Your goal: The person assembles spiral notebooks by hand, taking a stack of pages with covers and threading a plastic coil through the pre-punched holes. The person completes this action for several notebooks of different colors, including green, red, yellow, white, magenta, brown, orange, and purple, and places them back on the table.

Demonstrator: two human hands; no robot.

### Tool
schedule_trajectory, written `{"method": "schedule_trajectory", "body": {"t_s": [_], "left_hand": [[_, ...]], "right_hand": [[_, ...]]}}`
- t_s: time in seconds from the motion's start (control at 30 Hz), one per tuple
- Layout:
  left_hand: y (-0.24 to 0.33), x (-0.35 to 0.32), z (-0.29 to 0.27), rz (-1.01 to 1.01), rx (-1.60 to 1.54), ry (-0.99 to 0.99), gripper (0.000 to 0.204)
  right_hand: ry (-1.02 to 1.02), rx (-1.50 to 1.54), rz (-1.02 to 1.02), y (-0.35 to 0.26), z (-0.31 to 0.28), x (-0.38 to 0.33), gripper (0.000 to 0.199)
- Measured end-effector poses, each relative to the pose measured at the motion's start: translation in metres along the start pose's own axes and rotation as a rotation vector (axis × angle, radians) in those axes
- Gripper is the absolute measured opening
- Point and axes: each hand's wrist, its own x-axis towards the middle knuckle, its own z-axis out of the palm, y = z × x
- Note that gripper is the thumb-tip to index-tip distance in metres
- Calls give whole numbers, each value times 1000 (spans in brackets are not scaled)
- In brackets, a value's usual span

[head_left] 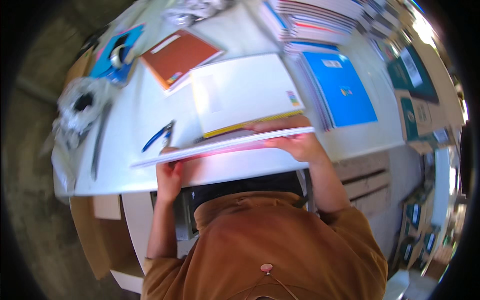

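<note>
Near the table's front edge, I hold a thin notebook (225, 145) tilted almost edge-on, so its white page edges show along with a pinkish-red face below. My left hand (170, 176) grips its left part, the thumb against the lower face. At its right end my right hand (298, 143) closes round the edge, with fingers behind and thumb in front. Just beyond lies a white-covered notebook (245, 90) with a yellow spiral along its near side. Blue-handled pliers (159, 137) rest on the table, close to my left hand.
Blue spiral notebooks (342, 90) lie at the right, before a tall notebook stack (320, 22). A brown notebook (180, 55), a tape roll (118, 56), a clear plastic bag (82, 102) and a dark thin strip (101, 140) are at the left. Cardboard boxes (432, 115) stand at right.
</note>
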Motion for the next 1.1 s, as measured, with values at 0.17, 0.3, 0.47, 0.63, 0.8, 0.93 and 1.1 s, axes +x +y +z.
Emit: {"method": "schedule_trajectory", "body": {"t_s": [0.17,0.3,0.47,0.63,0.8,0.93,1.1], "left_hand": [[-63,103,-123,24,695,312,27],[-113,117,-182,-85,1171,492,34],[-99,130,-141,-322,997,247,40],[-64,136,-147,-207,865,391,35],[3,138,-155,-228,382,470,25],[87,97,-113,17,-79,-124,33],[107,64,-92,-25,-55,-149,28]], "right_hand": [[-54,-357,-32,-8,-2,-6,21],[14,-310,19,-2,1,-9,24],[148,-253,14,4,-1,-14,25],[155,-276,-16,-5,-1,-9,25],[149,-291,-20,-8,-1,-8,24],[152,-308,-21,-7,-3,-8,23],[159,-284,-50,-6,-4,-5,24]]}}
